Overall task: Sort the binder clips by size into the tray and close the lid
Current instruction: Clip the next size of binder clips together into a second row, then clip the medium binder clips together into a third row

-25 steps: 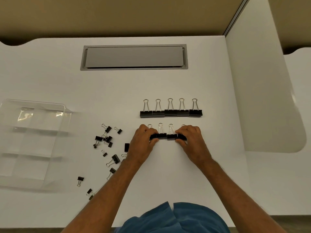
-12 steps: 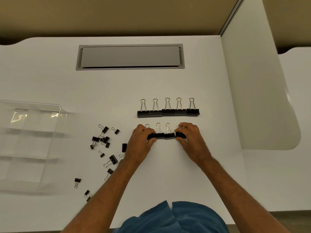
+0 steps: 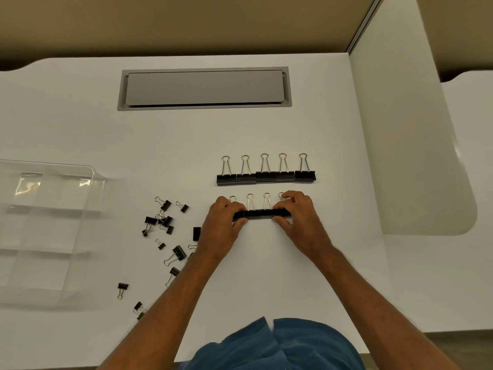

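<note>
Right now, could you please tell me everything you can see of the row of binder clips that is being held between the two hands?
The near row of binder clips is four black clips set side by side, bodies touching in a straight line on the white table. Their silver wire handles point away from the person. The left hand pinches the left end, the right hand the right end, each partly hiding an outer clip. It lies parallel to, and apart from, the far row of five.
</note>
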Demonstrator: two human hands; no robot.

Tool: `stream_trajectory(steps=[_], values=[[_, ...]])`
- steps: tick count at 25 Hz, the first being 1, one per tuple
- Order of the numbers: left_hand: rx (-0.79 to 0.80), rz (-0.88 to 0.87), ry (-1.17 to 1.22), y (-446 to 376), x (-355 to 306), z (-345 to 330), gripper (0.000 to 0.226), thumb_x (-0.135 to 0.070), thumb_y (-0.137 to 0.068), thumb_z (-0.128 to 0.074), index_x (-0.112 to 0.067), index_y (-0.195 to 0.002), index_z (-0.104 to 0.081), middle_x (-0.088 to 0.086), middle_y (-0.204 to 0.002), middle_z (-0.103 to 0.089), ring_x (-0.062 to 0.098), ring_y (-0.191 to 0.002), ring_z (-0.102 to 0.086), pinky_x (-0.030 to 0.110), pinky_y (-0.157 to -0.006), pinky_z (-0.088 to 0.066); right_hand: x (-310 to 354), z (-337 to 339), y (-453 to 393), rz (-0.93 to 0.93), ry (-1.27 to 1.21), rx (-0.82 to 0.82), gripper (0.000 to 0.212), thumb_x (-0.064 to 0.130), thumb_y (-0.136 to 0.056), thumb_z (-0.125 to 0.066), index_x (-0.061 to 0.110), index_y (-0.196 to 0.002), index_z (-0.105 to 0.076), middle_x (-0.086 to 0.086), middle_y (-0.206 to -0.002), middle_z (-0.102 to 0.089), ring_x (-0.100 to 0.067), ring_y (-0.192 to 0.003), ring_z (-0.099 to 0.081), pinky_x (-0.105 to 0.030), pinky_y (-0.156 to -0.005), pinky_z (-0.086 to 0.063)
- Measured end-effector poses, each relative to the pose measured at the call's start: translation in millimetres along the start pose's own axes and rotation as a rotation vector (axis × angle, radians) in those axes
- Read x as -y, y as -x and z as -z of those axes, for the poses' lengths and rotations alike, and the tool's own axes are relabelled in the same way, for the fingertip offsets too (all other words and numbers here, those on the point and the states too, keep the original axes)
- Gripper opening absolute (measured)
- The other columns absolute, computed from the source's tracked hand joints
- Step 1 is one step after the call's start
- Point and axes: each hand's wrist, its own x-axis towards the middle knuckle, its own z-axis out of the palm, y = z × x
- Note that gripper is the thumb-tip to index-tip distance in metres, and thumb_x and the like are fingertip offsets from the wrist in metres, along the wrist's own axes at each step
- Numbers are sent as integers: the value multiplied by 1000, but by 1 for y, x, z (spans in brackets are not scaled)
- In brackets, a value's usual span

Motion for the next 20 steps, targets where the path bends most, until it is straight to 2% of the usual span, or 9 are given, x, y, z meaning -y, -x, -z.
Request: stream_trajectory(steps=[5,10,16,20], values=[[5,-2,1,0,1,1,27,-24,-89,-71,-22,-115,-66,-5,-102,-48,11,-95,-47,23,-80,-46,0,-1,3,-29,-6,-9,27,23,-88,-76,16,-113,-70,-3,-127,-56,-17,-119,-47,-21,-98,-36],[17,-15,-1,-2,-1,-2,26,-23,-89,-71,-21,-115,-66,-3,-102,-49,12,-96,-46,22,-80,-43,3,0,6,-21,-3,3,26,21,-89,-75,14,-113,-70,-6,-124,-58,-19,-119,-48,-23,-99,-38],[27,-32,-22,-3,1,-3,24,-24,-89,-71,-21,-112,-65,-4,-104,-50,11,-97,-46,25,-81,-48,5,-1,8,-16,39,-6,28,21,-89,-74,13,-115,-70,-7,-124,-59,-22,-119,-50,-24,-99,-40],[16,-64,-52,1,1,-2,31,-27,-88,-72,-20,-116,-62,-4,-108,-51,11,-98,-47,27,-80,-50,8,-1,10,-29,31,-30,47,25,-87,-76,17,-130,-58,-2,-133,-53,-17,-122,-46,-28,-102,-45]])
